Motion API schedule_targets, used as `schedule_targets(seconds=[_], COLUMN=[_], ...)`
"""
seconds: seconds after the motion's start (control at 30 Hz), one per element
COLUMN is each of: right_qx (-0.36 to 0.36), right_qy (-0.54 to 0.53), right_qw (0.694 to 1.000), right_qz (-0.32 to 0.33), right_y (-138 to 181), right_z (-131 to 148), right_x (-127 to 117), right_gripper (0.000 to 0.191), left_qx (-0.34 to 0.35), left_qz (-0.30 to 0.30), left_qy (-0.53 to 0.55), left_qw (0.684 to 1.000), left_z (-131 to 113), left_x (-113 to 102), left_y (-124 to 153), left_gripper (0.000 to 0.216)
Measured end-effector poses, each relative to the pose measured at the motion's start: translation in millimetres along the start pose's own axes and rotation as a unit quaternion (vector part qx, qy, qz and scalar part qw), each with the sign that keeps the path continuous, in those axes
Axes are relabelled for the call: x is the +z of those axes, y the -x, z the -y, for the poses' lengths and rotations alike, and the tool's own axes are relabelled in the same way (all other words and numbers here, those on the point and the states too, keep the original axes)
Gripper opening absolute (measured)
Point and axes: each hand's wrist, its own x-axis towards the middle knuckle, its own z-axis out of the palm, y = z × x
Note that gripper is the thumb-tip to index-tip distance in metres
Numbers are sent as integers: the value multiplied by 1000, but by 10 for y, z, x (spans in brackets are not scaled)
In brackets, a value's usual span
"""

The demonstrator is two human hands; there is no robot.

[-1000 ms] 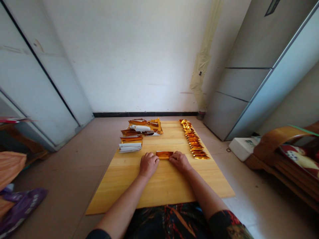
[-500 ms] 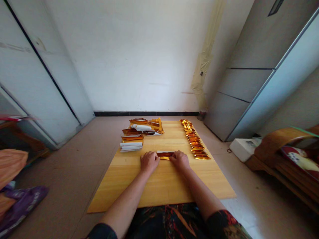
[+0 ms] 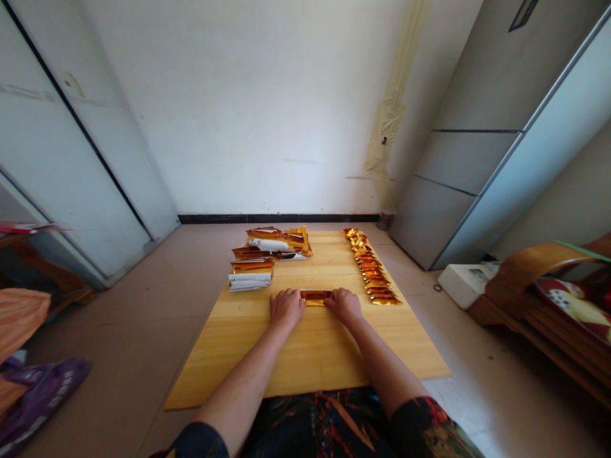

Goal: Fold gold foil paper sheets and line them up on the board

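Observation:
A strip of gold foil paper [image 3: 315, 296] lies crosswise on the wooden board, part of it showing a darker brown band. My left hand [image 3: 287, 308] grips its left end with the fingers curled in, and my right hand [image 3: 344, 305] grips the right end the same way. Beyond my left hand sits a pile of gold and white foil paper [image 3: 258, 251], with a white stack [image 3: 250, 281] at its near side. To the right of my right hand, several shiny gold folded foil pieces [image 3: 375, 273] form a long row.
The wooden board [image 3: 305, 362] reaches to my lap. A white wall [image 3: 267, 114] stands behind it, a grey refrigerator [image 3: 443, 191] at the right. A white box [image 3: 463, 283] and a wooden chair [image 3: 529, 286] are on the right; a purple bag [image 3: 48, 394] lies at left.
The white edge along the far side of the foil strip has mostly gone from sight, and the strip looks flatter between my hands. Both hands stay in nearly the same place.

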Motion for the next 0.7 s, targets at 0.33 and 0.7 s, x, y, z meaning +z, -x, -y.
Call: schedule_targets(seconds=[0.33,0.7], right_qx=[23,29], right_qy=[0,-2], right_qw=[1000,999], right_qz=[16,19], right_y=[-5,-29], right_z=[46,48], right_x=[-39,-5], right_gripper=[29,26], left_qx=[5,-6], left_qz=[-4,-5], left_qy=[-13,-14], left_qw=[1000,1000], left_z=[-25,-45], left_x=[32,33], left_y=[-32,-34], left_gripper=[27,27])
